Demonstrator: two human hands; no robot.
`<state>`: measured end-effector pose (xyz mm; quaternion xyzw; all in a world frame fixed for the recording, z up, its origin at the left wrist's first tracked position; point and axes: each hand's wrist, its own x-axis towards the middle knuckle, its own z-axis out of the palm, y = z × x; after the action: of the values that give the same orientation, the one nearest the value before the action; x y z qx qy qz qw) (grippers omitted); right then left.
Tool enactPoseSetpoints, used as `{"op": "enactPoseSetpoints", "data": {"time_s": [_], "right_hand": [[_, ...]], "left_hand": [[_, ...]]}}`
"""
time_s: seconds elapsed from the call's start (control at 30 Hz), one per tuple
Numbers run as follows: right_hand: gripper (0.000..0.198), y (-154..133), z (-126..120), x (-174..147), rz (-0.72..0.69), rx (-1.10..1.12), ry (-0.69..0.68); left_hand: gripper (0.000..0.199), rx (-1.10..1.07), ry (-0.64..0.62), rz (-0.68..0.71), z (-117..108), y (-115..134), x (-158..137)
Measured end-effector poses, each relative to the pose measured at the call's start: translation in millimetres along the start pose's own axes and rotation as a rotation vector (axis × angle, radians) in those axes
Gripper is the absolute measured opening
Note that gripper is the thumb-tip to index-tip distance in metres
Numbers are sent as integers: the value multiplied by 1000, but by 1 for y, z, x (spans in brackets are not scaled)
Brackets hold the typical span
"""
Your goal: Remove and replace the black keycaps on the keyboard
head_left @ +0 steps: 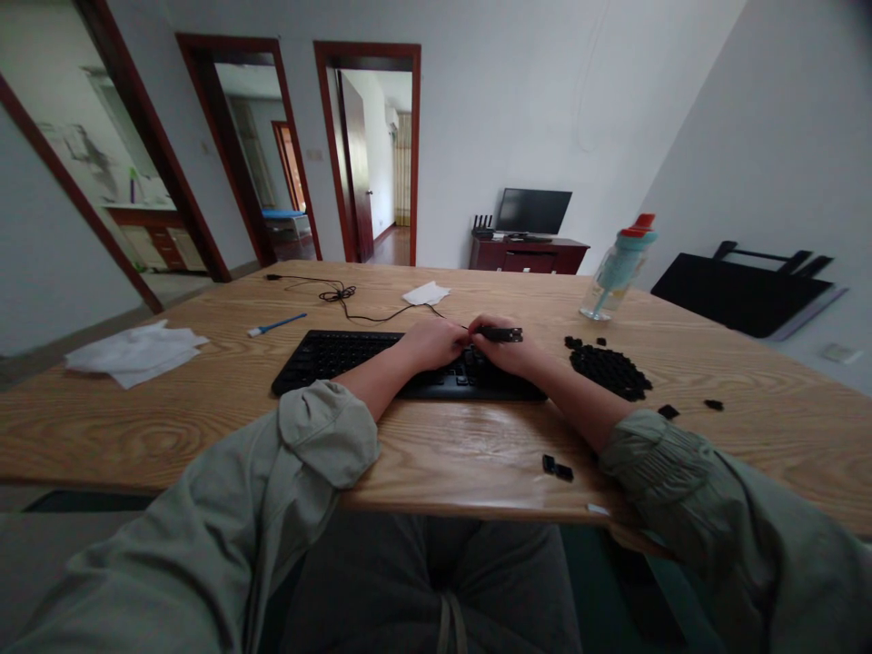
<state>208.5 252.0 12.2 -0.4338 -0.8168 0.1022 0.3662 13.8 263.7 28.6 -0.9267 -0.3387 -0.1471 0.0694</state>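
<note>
A black keyboard [341,352] lies on the wooden table in front of me. My right hand [502,350] is closed around a slim black tool [500,334] whose end sticks out to the right; its exact kind does not show. Beneath that hand is the right part of the keyboard, where some keys show. My left hand [436,343] rests over the keyboard's middle, its fingers pinched together and meeting the right fingertips. Whatever lies between the left fingers is hidden. To the right sits a pile of loose black keycaps [611,371].
Two keycaps [557,468] lie near the table's front edge. A clear bottle [613,272] with a red lid stands behind the pile. White tissues [136,352] and a blue brush [278,325] are at left. A coiled cable [339,293] and a folded tissue [426,292] lie behind the keyboard.
</note>
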Motion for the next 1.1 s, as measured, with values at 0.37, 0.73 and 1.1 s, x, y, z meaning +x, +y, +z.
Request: {"op": "enactPoseSetpoints", "data": {"time_s": [0.37,0.73,1.1], "right_hand": [[16,5,1,-5,-31,53,106],[16,0,-12,-3,8,25,98],[13,1,-56,-5,94,108,277]], "left_hand": [[31,23,9,-44,1,-2,1],[25,-58,-7,-53,2,-5,2],[22,-221,-114,-61,-2,-3,26]]}}
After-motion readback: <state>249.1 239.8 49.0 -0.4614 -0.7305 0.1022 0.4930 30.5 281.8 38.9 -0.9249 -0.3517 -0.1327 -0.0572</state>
